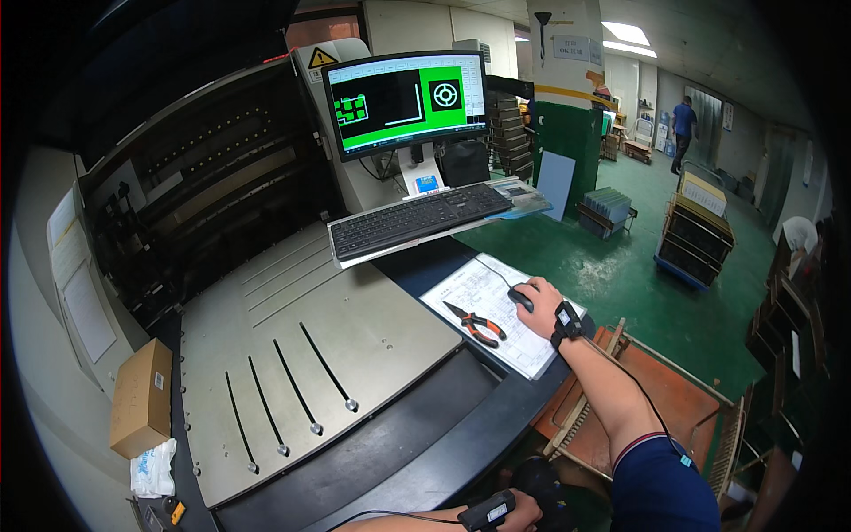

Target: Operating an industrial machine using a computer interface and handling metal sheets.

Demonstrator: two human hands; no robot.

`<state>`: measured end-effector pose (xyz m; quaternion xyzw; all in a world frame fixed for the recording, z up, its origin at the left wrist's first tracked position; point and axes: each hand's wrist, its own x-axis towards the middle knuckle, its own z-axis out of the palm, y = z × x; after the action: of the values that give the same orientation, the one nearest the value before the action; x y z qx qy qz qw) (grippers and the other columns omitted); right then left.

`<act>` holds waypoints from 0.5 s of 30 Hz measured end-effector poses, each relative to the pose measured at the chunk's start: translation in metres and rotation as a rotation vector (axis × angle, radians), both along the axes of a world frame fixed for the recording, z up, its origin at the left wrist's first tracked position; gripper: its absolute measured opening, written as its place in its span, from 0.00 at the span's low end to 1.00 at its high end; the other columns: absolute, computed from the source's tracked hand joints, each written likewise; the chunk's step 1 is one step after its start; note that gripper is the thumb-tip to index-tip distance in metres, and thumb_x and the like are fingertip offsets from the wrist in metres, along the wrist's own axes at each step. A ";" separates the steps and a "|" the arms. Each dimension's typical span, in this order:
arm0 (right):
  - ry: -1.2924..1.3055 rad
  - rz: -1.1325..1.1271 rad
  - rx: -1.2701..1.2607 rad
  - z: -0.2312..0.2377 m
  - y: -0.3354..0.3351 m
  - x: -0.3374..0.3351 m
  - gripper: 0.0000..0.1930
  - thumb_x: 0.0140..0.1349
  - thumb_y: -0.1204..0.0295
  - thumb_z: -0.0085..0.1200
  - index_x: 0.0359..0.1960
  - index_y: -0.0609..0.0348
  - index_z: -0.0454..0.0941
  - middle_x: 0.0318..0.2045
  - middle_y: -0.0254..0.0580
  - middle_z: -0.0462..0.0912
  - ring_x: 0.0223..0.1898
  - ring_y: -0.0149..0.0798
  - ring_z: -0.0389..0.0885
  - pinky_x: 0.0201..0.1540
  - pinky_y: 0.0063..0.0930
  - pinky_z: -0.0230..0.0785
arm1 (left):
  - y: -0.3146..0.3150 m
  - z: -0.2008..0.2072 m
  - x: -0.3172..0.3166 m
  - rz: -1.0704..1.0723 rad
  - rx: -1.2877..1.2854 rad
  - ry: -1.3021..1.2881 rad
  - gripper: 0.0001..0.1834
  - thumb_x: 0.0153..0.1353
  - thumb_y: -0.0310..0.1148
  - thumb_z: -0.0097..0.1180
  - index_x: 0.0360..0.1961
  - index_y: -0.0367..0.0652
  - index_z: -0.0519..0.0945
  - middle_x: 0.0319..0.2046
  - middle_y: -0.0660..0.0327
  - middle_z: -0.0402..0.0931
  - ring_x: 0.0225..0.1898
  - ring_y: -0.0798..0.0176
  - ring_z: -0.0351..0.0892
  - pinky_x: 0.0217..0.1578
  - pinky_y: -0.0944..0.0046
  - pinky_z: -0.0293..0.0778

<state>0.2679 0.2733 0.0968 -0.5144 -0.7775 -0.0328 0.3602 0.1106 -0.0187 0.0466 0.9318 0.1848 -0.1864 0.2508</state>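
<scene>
My right hand (537,307) rests over a black computer mouse (521,298), its fingers curved around it. Under the mouse lies a printed paper sheet (523,348) on the dark ledge. Orange-and-black pliers (477,324) lie on the same sheet, just left of my right hand and apart from it. Low at the bottom edge is my left hand (523,512), in front of my body and away from the machine. Its fingers are mostly hidden, so what it holds, if anything, does not show. Both wrists wear small black strapped devices.
A metal machine bed (301,355) with slots and knobs fills the left. Beyond the ledge stand a keyboard (417,217) on a tray and a lit monitor (408,102). A cardboard box (142,397) sits far left. An orange-brown rack (651,372) is beside my right arm. A person (683,133) is in the distance.
</scene>
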 end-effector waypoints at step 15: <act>0.005 0.002 0.015 -0.001 0.001 0.001 0.17 0.51 0.68 0.58 0.46 0.51 0.81 0.46 0.48 0.76 0.48 0.52 0.76 0.53 0.43 0.69 | -0.001 0.001 -0.001 -0.009 0.011 -0.018 0.15 0.60 0.49 0.52 0.35 0.54 0.85 0.30 0.60 0.83 0.33 0.52 0.84 0.33 0.49 0.79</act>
<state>0.2686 0.2740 0.0954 -0.5110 -0.7769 -0.0371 0.3661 0.1101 -0.0193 0.0480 0.9357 0.1793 -0.1780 0.2462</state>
